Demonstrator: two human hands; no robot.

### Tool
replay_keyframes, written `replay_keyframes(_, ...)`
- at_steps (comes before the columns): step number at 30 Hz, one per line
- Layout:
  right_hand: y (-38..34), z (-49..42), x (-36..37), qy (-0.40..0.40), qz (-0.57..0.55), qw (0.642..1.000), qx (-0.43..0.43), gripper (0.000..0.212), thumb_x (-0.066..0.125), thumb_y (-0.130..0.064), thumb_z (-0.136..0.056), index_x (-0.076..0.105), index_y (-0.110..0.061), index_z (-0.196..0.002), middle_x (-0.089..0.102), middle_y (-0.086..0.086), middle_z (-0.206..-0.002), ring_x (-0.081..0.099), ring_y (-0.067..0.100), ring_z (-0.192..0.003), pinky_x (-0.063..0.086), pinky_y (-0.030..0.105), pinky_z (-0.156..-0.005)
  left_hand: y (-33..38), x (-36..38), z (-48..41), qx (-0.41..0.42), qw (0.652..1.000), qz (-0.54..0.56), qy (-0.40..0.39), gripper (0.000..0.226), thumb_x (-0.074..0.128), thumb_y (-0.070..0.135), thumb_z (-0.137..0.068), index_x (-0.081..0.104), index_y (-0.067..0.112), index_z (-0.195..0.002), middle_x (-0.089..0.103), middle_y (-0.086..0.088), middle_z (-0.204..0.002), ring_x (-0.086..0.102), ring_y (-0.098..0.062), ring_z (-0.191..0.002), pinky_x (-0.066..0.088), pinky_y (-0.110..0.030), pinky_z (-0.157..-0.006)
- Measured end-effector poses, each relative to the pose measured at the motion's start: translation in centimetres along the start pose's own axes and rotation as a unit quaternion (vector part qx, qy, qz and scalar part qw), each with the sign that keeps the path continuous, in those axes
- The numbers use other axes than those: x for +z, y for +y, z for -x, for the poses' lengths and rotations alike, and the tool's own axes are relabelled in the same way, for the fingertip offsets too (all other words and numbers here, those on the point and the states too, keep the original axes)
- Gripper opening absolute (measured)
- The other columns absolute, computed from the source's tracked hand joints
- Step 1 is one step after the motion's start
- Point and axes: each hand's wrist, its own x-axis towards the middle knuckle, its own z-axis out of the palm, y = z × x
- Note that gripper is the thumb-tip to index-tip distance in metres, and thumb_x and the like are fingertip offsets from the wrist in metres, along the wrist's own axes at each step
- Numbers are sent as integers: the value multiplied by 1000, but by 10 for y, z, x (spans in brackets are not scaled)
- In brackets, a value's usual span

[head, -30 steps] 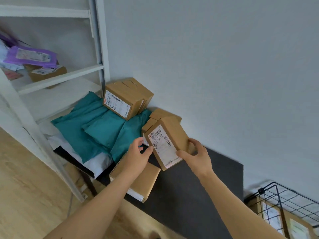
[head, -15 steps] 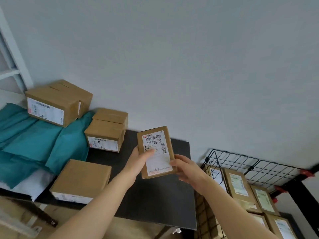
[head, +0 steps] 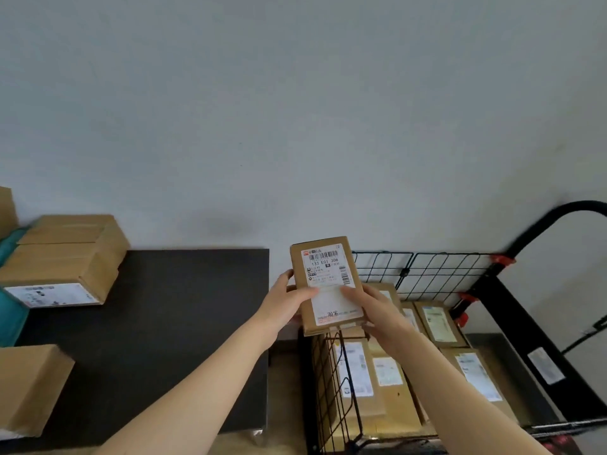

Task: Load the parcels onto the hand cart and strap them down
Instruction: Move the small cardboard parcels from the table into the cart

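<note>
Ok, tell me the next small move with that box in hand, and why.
Probably ease the labelled parcel slightly right and lower it into the wire basket. The left hand and right hand grip it just above the basket's left wall, not yet set down, and packed parcels already stand inside on the hand cart.

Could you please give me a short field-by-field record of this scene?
held item: small brown cardboard parcel with a white shipping label, label facing the camera
left hand: grips the parcel's left edge
right hand: grips its lower right side
position: held over the left side of the black hand cart with wire-mesh walls
cart contents: several labelled brown cardboard parcels packed side by side
table: dark grey tabletop with more cardboard boxes at its left
straps: none visible
</note>
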Motion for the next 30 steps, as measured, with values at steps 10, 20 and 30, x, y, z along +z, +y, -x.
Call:
replay_keyframes(10,57,-54,-183,-11,3,993,118,38,64,-22,-88,54,-17,-125,68,3,-107,67,15,-88,52,20,-58,-53,178,-89,-116,988,-88,-48,59,63,17,-87,35,23,-139,63,5,-116,63,-13,-100,51,-28,-78)
replay_keyframes(20,125,-107,-232,-78,32,960,266,33,61,-20,-89,54,-19,-122,68,1,-107,61,18,-101,47,36,-87,-138,231,-136,-272,939,-208,-25,31,45,11,-95,46,12,-126,57,0,-127,56,-22,-111,51,-32,-83)
replay_keyframes(30,189,-144,-231,-100,49,932,346,35,60,-16,-89,52,-16,-123,66,0,-104,58,18,-102,43,35,-92,-189,246,-166,-351,900,-257,-21,38,39,14,-97,35,12,-135,57,2,-99,52,-12,-81,44,-24,-61)
